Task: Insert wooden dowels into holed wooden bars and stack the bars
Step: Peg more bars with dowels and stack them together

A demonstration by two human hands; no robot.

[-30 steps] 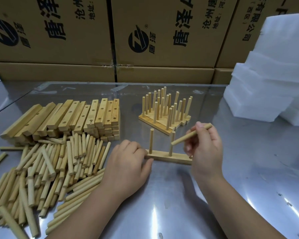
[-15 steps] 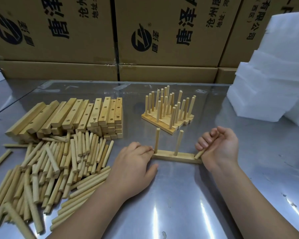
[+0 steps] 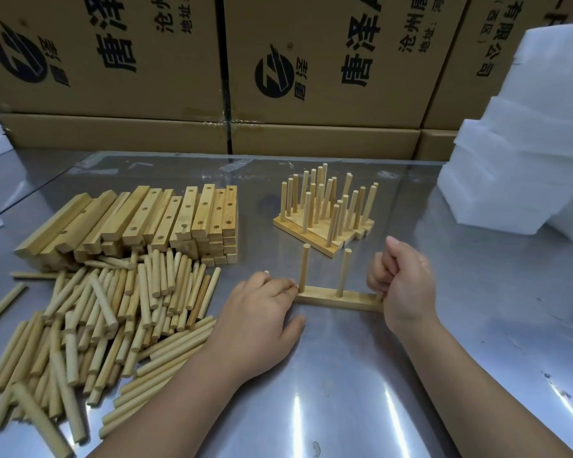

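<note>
A holed wooden bar (image 3: 325, 297) lies on the metal table in front of me, with two dowels (image 3: 303, 269) (image 3: 343, 276) standing upright in it. My left hand (image 3: 262, 315) rests palm down, its fingertips gripping the bar's left end. My right hand (image 3: 406, 285) is a fist closed around a third dowel at the bar's right end; only the dowel's lower tip (image 3: 379, 295) shows below the fingers. Behind the bar stands a stack of finished bars (image 3: 325, 238) bristling with upright dowels.
Loose dowels (image 3: 113, 325) lie heaped at the left, with a stack of empty holed bars (image 3: 139, 219) behind them. White foam blocks (image 3: 516, 166) stand at the right. Cardboard boxes (image 3: 311, 77) wall off the table's far edge.
My right hand brought its dowel down from above the bar to the bar's right end and closed into a fist around it. My left hand stayed on the bar's left end.
</note>
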